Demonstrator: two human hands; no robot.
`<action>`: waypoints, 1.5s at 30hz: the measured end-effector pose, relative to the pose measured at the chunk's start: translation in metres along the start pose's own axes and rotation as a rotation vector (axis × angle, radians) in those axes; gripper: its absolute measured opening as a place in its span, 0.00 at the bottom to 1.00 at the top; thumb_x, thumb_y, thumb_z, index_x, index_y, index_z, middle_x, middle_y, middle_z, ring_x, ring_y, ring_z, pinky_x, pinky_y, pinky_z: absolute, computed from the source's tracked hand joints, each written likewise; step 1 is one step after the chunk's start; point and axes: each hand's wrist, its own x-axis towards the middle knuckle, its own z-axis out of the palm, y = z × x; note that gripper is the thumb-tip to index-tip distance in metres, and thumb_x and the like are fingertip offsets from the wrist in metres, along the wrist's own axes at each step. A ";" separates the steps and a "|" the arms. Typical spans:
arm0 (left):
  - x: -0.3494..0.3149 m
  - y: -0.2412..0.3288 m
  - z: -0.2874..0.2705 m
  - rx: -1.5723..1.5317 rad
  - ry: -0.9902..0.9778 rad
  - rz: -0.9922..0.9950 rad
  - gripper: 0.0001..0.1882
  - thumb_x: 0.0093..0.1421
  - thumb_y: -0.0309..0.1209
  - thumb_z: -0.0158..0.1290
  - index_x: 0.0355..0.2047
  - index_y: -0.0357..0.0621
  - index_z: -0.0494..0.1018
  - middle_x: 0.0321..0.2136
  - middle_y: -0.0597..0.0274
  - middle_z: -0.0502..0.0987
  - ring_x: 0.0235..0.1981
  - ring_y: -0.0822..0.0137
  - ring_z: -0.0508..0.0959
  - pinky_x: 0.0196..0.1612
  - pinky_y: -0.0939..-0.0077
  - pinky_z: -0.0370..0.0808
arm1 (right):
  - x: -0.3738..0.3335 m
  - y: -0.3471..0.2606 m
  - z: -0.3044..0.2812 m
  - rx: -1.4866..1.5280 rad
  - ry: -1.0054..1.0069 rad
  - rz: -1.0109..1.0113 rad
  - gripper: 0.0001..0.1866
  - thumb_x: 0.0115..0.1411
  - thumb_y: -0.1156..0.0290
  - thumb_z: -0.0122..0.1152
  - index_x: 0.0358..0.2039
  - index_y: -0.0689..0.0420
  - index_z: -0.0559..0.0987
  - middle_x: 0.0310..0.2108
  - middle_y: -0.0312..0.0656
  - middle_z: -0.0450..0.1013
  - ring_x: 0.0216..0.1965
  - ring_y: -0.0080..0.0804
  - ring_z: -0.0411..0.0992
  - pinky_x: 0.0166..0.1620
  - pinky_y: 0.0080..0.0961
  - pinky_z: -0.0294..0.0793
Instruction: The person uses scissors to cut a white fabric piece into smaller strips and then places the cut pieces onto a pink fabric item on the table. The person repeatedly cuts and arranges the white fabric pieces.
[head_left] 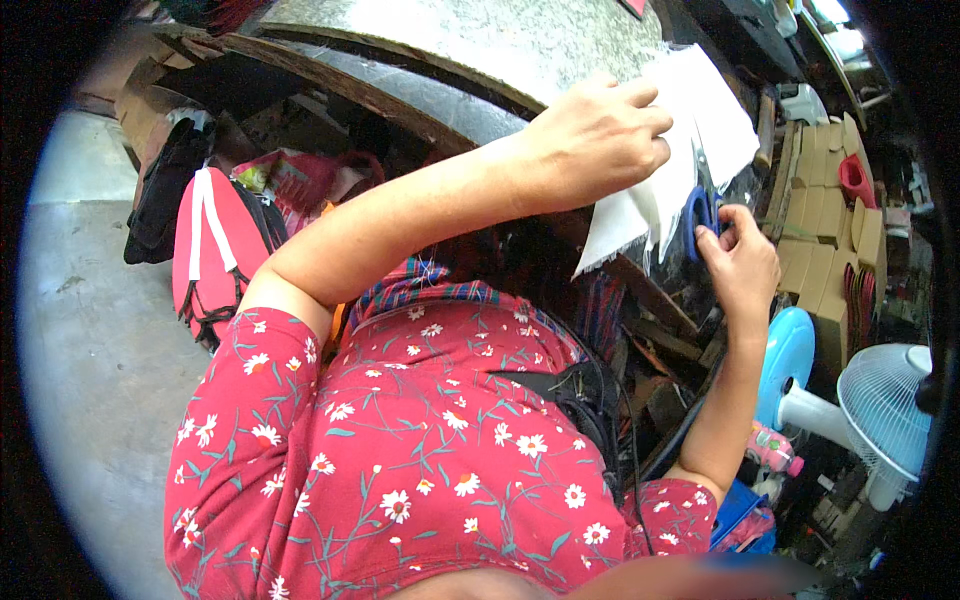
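Observation:
In my right hand (743,258) are scissors with blue handles (697,225); thumb and fingers close on the loops. Their metal blades point away from me and lie in a slit in a thin white sheet (705,100), perhaps cloth. A cut strip with frayed edges hangs on the near side, over the table's edge. My left hand (603,133) is closed at the left part of the sheet, its fingers curled on it; the fingertips are partly hidden. The sheet rests at the right end of a worn worktable (470,45).
To the right are cardboard boxes (815,200), a red cup-like thing (856,180) and a white-and-blue fan (885,405). A pink bottle (772,450) lies below the fan. On the left, a red piece with white straps (205,245) hangs over the grey floor (90,350).

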 end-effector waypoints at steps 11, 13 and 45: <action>-0.021 -0.078 -0.052 -0.660 0.222 -0.561 0.06 0.62 0.27 0.52 0.38 0.40 0.73 0.28 0.63 0.81 0.31 0.72 0.81 0.36 0.77 0.77 | -0.014 -0.001 0.012 0.061 0.240 -0.136 0.14 0.48 0.65 0.67 0.34 0.55 0.76 0.18 0.38 0.66 0.21 0.37 0.68 0.28 0.36 0.68; -0.021 -0.102 -0.051 -0.882 0.185 -0.658 0.10 0.64 0.32 0.48 0.39 0.40 0.74 0.33 0.64 0.78 0.32 0.73 0.79 0.35 0.78 0.77 | -0.013 0.000 0.014 0.064 0.262 -0.124 0.13 0.48 0.66 0.67 0.33 0.55 0.76 0.18 0.38 0.65 0.22 0.37 0.67 0.28 0.36 0.67; -0.083 0.036 0.018 -1.719 -0.505 -1.025 0.15 0.65 0.40 0.51 0.37 0.40 0.76 0.27 0.61 0.81 0.25 0.75 0.79 0.28 0.84 0.74 | -0.104 0.006 0.000 1.262 -0.454 0.384 0.24 0.50 0.62 0.69 0.43 0.60 0.71 0.25 0.36 0.71 0.26 0.22 0.69 0.31 0.18 0.69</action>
